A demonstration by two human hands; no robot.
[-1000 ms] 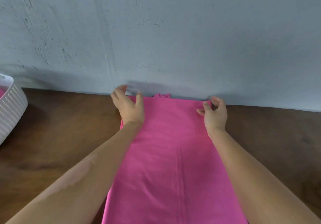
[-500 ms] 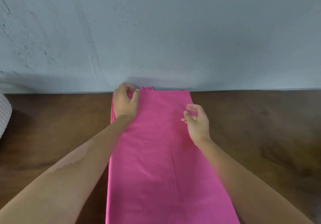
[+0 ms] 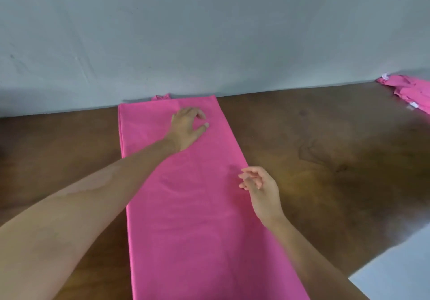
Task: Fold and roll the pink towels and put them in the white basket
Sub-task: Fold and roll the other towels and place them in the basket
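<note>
Lying flat along the brown wooden table [image 3: 325,150], the folded pink towel [image 3: 197,206] forms a long strip whose far end sits against the grey wall [image 3: 209,32]; its near end runs out of the bottom of the picture, so its full length cannot be seen. A small pink loop or tag [image 3: 161,97] pokes out at the towel's far edge, too small to make out clearly.

The left hand [image 3: 186,127] rests on the towel near its far end, palm down, fingers bent at the knuckles and thumb stretched out to the side; the fingertips touch the cloth, but no fold is pinched between them. Whether the palm presses down cannot be told. The left forearm crosses the towel's left edge and hides part of it.

The right hand [image 3: 261,189] hangs at the towel's right edge, about midway along the visible strip, fingers loosely curled and holding nothing. Whether it touches the cloth or the table is unclear. The right forearm covers the towel's lower right corner area.

Well to the right of the towel, against the wall, a crumpled heap of more pink towels [image 3: 411,92] is cut off by the picture's edge. The white basket is out of view. A pale patch [image 3: 395,271] at the table's near right corner is blurred.
</note>
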